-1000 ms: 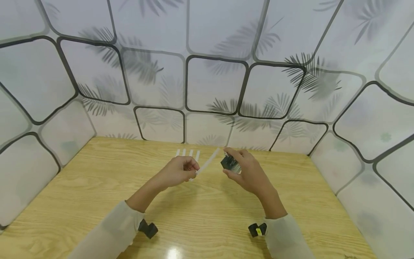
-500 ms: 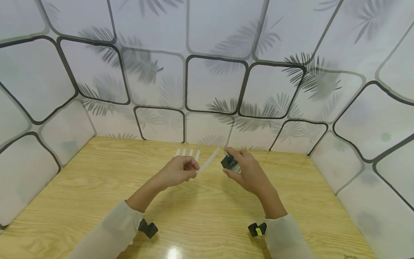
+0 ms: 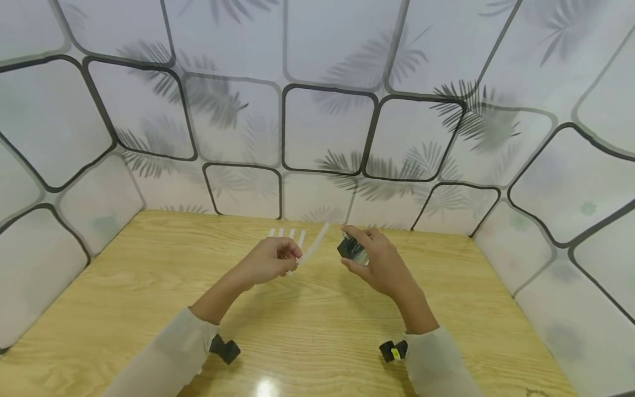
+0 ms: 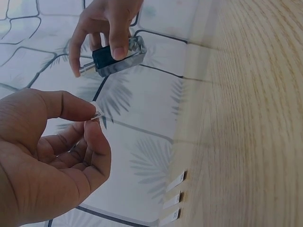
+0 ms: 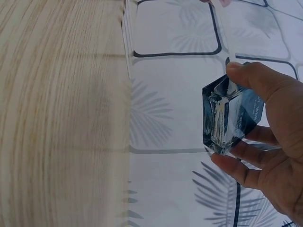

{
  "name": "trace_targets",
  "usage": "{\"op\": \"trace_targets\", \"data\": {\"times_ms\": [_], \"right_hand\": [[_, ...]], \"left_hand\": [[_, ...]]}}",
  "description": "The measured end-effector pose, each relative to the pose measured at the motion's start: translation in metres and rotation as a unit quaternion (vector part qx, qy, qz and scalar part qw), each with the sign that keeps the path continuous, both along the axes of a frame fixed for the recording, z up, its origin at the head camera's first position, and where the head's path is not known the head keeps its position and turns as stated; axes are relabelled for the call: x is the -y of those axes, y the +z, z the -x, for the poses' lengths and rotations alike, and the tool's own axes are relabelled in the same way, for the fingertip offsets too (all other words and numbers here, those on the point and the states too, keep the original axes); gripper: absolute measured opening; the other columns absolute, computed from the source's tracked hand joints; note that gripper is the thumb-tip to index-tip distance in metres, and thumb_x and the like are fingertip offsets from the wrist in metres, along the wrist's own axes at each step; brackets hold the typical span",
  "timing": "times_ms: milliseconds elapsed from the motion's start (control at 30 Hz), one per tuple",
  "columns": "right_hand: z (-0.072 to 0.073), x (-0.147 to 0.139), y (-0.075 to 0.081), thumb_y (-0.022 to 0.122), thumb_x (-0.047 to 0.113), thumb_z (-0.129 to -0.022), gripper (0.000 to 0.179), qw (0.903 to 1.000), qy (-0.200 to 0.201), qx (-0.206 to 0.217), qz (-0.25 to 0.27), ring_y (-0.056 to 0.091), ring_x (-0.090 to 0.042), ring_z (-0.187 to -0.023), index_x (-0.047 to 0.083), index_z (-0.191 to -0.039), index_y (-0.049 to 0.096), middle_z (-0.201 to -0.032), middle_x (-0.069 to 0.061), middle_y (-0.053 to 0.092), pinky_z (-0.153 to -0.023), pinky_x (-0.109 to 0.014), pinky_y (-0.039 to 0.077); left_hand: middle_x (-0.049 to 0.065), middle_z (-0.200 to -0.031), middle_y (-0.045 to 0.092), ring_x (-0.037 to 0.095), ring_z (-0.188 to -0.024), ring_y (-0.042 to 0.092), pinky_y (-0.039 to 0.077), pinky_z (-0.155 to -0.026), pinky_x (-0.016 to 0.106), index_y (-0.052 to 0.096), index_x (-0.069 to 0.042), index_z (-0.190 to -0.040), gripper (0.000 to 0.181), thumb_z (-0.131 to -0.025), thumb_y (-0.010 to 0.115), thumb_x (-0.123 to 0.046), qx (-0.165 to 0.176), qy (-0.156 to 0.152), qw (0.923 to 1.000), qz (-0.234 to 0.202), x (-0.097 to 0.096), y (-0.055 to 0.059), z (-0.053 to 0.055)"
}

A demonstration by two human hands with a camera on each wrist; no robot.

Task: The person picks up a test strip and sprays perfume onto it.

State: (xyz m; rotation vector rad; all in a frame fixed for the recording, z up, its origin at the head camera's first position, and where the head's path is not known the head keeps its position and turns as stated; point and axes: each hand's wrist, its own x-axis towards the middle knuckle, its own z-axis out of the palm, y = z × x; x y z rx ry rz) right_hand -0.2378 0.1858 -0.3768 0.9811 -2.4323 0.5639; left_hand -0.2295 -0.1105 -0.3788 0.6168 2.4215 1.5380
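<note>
Between thumb and index finger, my left hand (image 3: 268, 260) pinches one end of a white paper strip (image 3: 316, 241). The strip slants up and to the right, its free end toward the bottle. My right hand (image 3: 387, 267) grips a dark-tinted glass perfume bottle (image 3: 351, 249) above the table. In the left wrist view the bottle (image 4: 120, 59) lies tilted, with an index fingertip at its metal spray nozzle (image 4: 87, 68). Its thick clear glass base (image 5: 221, 120) faces the right wrist camera. A small gap separates the strip from the bottle.
Several more white paper strips (image 3: 301, 238) lie in a row behind my left hand, near the back of the wooden table (image 3: 317, 331). Patterned white panels (image 3: 327, 132) enclose the table at the back and both sides.
The paper strip's free end has shifted slightly left, farther from the bottle, and the strip stands a little steeper. My right hand with the perfume bottle has stayed nearly still.
</note>
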Motion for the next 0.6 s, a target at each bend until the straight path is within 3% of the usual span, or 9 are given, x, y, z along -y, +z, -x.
{"op": "trace_targets", "data": {"times_ms": [400, 600], "right_hand": [[-0.001, -0.003, 0.001, 0.083, 0.028, -0.089, 0.071, 0.9999, -0.005, 0.005, 0.007, 0.062, -0.030, -0.104, 0.019, -0.151, 0.050, -0.119, -0.013, 0.063, -0.082, -0.050, 0.057], [0.000, -0.003, 0.003, 0.083, 0.027, -0.088, 0.071, 0.9999, 0.002, 0.002, 0.010, 0.062, -0.028, -0.102, 0.018, -0.150, 0.050, -0.118, -0.011, 0.063, -0.082, -0.048, 0.057]], "left_hand": [[0.009, -0.094, 0.063, 0.026, -0.085, 0.060, 0.057, -0.079, 0.051, 0.065, 0.003, -0.112, 0.017, -0.098, 0.059, -0.006, 0.007, 0.026, 0.9996, 0.001, 0.012, -0.005, 0.008], [0.011, -0.095, 0.062, 0.023, -0.079, 0.059, 0.055, -0.072, 0.043, 0.064, 0.004, -0.114, 0.021, -0.096, 0.059, -0.006, 0.007, 0.053, 0.9984, 0.017, 0.025, -0.015, 0.021]]}}
